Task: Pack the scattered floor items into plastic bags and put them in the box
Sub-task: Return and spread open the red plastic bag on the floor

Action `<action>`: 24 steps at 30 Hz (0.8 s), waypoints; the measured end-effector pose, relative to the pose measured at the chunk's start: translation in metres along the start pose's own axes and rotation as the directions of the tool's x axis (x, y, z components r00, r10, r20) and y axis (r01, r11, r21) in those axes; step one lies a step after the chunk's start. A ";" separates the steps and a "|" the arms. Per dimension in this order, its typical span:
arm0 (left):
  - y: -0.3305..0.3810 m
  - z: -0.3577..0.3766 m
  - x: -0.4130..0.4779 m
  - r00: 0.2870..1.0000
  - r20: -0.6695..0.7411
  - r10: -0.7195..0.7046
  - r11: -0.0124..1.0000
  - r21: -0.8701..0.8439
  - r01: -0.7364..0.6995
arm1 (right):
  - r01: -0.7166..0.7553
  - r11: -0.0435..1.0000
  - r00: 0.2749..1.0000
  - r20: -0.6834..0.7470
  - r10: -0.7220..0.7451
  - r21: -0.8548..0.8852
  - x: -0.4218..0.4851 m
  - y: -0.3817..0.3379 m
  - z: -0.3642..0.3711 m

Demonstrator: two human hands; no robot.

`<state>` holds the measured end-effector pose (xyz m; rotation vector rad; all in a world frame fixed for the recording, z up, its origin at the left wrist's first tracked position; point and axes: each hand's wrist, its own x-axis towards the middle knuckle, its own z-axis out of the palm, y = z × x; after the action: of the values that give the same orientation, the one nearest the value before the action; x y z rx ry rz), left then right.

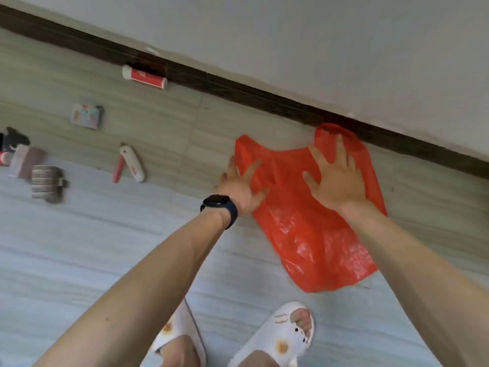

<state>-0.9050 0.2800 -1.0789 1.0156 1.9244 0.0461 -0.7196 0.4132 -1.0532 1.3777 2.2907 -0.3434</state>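
Observation:
A red plastic bag (312,234) lies flat on the tiled floor near the wall. My left hand (242,185), with a dark watch on the wrist, rests spread on the bag's left edge. My right hand (337,176) lies flat, fingers apart, on the bag's upper part by its handle. Scattered to the left lie a red and white tube (144,76), a small patterned pouch (87,116), a white and pink utility knife (129,164), a striped roll (46,182), a pinkish box (25,161) and a dark item (16,140). No box is in view.
A dark skirting board (264,99) runs diagonally along the white wall behind the bag. My feet in white slippers (280,337) stand just below the bag.

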 end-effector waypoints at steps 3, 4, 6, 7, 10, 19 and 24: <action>-0.001 -0.001 0.041 0.996 -0.079 0.043 0.999 -0.027 -0.045 | -0.013 0.998 1.000 0.018 0.014 -0.056 0.041 0.011 0.010; -0.003 -0.003 0.047 0.994 -0.095 0.054 0.997 -0.052 -0.059 | -0.021 0.995 0.998 0.054 0.027 -0.094 0.048 0.012 0.012; -0.008 -0.014 0.047 0.990 -0.119 0.081 0.991 -0.092 -0.093 | -0.045 0.993 0.996 0.067 0.053 -0.112 0.049 0.007 0.007; -0.012 -0.025 0.040 0.988 -0.130 0.079 0.990 -0.109 -0.094 | -0.052 0.997 0.998 0.030 0.054 -0.059 0.045 0.002 0.001; -0.026 -0.075 -0.002 0.971 -0.237 0.043 0.972 -0.215 -0.096 | 0.034 0.976 0.988 -0.157 0.001 0.215 0.021 -0.020 -0.028; -0.069 -0.210 -0.222 0.938 -0.345 -0.039 0.686 -0.692 -0.226 | 0.273 0.949 0.888 -0.420 -0.186 0.157 -0.124 -0.091 -0.147; -0.091 -0.183 -0.317 0.963 -0.246 -0.109 0.951 0.257 0.173 | 0.202 0.940 0.922 -0.271 -0.277 -0.275 -0.213 -0.113 -0.162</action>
<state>-1.0258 0.0745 -0.7871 1.0877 2.2568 -0.2023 -0.7726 0.2644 -0.8094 1.0885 2.6608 0.0870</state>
